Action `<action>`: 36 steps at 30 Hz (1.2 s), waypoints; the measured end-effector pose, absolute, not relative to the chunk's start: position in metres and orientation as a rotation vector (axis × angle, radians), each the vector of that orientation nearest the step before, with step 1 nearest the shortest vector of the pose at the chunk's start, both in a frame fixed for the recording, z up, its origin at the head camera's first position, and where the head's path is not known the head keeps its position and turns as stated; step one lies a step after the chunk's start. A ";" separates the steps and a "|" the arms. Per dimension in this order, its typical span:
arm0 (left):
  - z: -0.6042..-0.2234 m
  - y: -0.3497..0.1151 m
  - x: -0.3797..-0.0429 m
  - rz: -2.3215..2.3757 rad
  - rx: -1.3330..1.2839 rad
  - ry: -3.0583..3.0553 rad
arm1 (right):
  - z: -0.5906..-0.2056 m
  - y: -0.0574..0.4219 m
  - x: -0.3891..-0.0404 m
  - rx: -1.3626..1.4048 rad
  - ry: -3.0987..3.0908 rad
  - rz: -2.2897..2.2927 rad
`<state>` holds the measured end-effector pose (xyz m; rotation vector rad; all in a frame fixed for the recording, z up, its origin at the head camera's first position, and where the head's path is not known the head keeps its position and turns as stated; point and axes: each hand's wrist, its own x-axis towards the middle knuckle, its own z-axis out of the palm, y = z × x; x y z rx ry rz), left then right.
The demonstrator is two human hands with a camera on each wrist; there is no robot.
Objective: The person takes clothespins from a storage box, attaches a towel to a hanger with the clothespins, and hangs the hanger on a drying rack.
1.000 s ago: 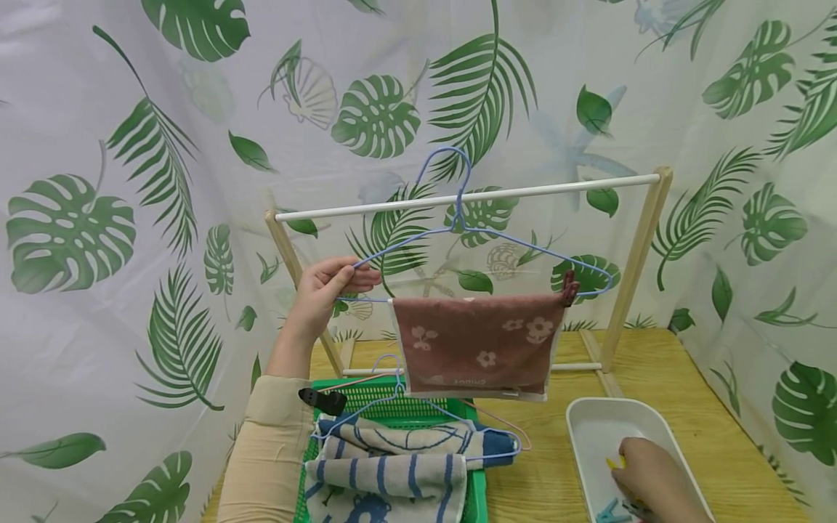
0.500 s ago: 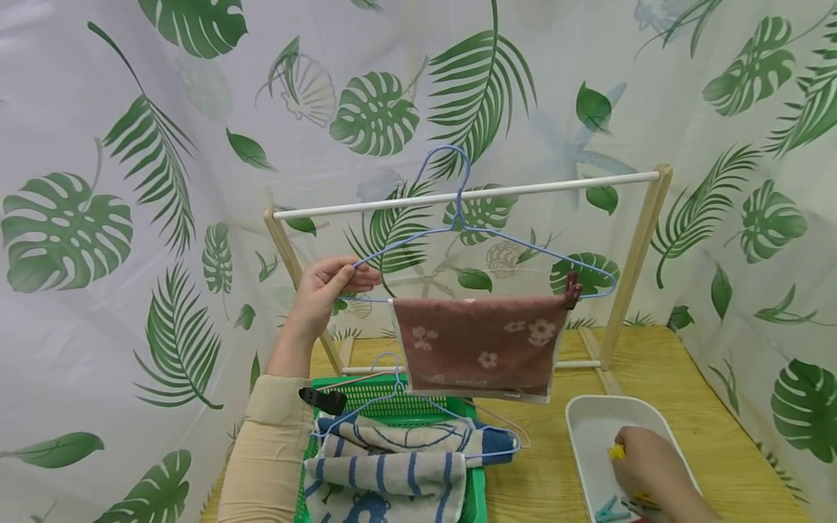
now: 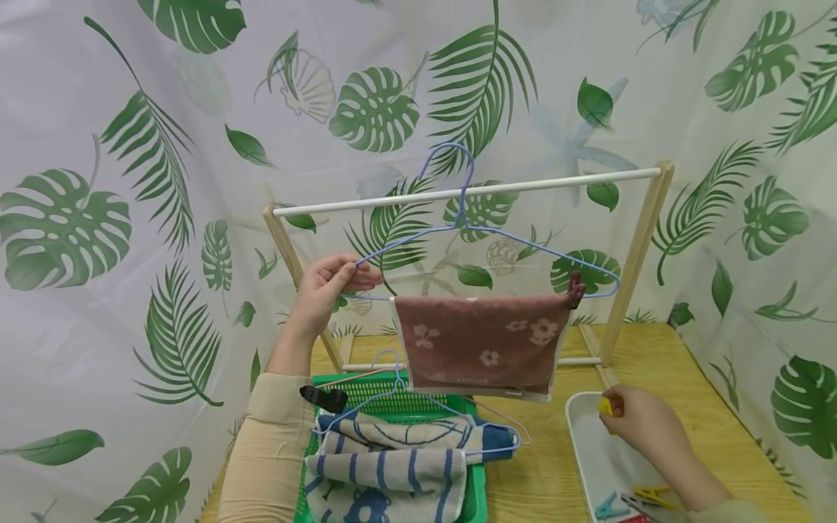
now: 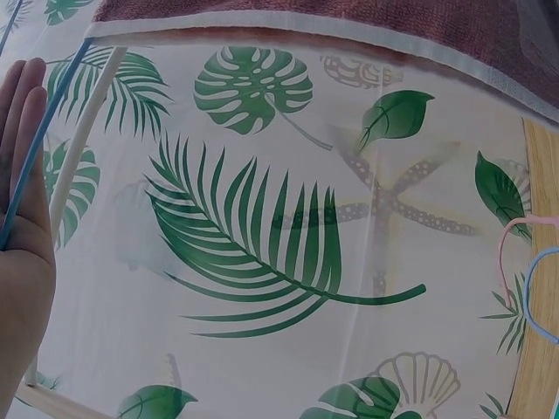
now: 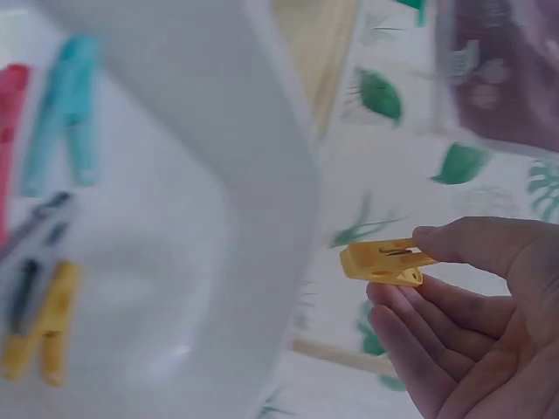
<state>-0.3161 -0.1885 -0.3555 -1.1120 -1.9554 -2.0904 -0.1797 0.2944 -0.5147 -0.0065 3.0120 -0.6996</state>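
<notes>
Pegging the reddish-brown cloth [image 3: 480,341] to the blue hanger [image 3: 461,218] looks like the step in hand, about half done. Taking the cloth as the clock's centre in the head view, a maroon clothespin [image 3: 576,290] stands clipped at its two o'clock corner, while its ten o'clock corner shows none. The left hand [image 3: 330,287], just short of ten, pinches the hanger's arm between thumb and fingers. The right hand [image 3: 644,421], near four, pinches a yellow clothespin [image 5: 371,260] close by the rim of the white tray [image 3: 588,450], where spare clothespins [image 5: 70,96] lie. The hanger's neck crosses the white rod [image 3: 366,203] toward twelve; whether the hook bears on it I cannot tell. Toward seven, a striped towel [image 3: 386,476] lies over the green basket [image 3: 479,494] on the wooden tabletop [image 3: 523,487]. The next move seems to call for carrying the yellow clothespin across to ten o'clock, squeezing it apart and clamping cloth and bar together, with the left hand steadying the hanger.
</notes>
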 end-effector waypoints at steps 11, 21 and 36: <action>-0.355 -0.188 -0.316 -2.101 -1.117 -1.949 | -0.454 0.273 -0.180 -0.098 3.110 -0.925; -0.354 -0.188 -0.315 -2.105 -1.075 -1.962 | -0.404 0.249 -0.177 -0.272 3.217 -1.080; -0.359 -0.190 -0.315 -2.110 -1.007 -1.906 | -0.352 0.202 -0.169 -0.626 3.305 -1.150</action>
